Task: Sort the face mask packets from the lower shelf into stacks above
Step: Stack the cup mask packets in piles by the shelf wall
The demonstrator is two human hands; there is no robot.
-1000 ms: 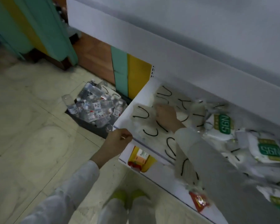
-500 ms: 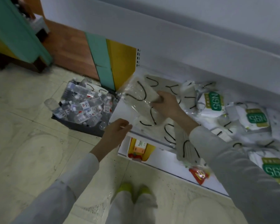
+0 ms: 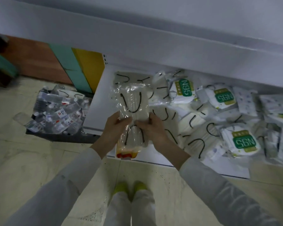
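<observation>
I hold a clear packet of cream masks with black ear loops (image 3: 132, 105) upright in front of the lower shelf (image 3: 95, 111). My left hand (image 3: 114, 129) grips its left edge and my right hand (image 3: 151, 126) grips its right edge, at mid height. More cream mask packets (image 3: 191, 128) lie heaped on the shelf to the right. White packets with green N95 labels (image 3: 185, 90) sit further right and back. The white front of the upper shelf (image 3: 153, 43) runs across above.
A dark tray of small plastic bottles (image 3: 55, 111) stands on the floor at the left. A yellow and red item (image 3: 126, 152) lies under the shelf, behind the packet's lower end. Teal and yellow panels (image 3: 82, 67) stand behind. My yellow shoes (image 3: 129, 190) are on the tiled floor.
My right hand lifted a cream mask packet off the shelf and brought it toward me. My left hand left the shelf edge and took hold of the packet's left side.
</observation>
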